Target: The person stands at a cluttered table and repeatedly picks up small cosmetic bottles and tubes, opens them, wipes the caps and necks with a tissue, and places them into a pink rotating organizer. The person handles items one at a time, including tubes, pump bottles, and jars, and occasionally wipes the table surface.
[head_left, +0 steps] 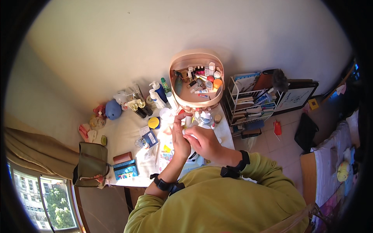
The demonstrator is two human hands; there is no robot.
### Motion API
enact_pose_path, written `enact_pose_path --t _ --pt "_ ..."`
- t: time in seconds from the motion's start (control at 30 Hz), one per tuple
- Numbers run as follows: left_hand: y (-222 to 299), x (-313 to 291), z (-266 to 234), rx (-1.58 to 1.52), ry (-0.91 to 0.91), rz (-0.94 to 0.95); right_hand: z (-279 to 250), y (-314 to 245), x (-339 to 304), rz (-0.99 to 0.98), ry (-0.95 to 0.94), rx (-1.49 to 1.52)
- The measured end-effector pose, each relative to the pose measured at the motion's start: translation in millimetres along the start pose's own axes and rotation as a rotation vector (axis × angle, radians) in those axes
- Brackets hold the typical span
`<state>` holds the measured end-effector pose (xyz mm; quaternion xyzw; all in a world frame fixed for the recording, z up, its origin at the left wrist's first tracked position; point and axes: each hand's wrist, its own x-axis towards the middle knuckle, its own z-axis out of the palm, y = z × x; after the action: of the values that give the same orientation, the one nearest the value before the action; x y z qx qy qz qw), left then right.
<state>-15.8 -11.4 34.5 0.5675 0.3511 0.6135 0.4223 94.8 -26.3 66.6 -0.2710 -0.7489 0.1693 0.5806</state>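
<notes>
Over the sunlit table [128, 145] my two hands come together. My left hand [180, 140] is raised with its fingers curled over at the top. My right hand [206, 141] is closed, its fingertips meeting the left hand at a small pale spot. Whatever lies between them is too small and too bright to name. Just behind the fingers shows a pale cylindrical container [188, 121]; whether a hand touches it I cannot tell. A white and blue figure-shaped item [206, 118] stands beyond my right hand.
A pink basket [197, 106] of cosmetics and small bottles stands at the back. Pump bottles [157, 99], a yellow round lid [154, 122] and a blue ball-shaped toy [113, 109] are to its left. An olive bag [92, 163] hangs at the left edge; a white rack [254, 103] stands right.
</notes>
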Motion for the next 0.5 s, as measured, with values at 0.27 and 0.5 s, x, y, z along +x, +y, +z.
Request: enact_pose_path --t 0.27,0.5 --pt "7.9 -4.3 -0.5 -0.239 -0.046 -0.279 -6.5 3.0 5.2 0.035 0.058 0.023" --pt "9.4 -3.4 1.2 -0.424 -0.156 -0.267 -10.1 0.7 3.2 0.249 0.065 -0.094"
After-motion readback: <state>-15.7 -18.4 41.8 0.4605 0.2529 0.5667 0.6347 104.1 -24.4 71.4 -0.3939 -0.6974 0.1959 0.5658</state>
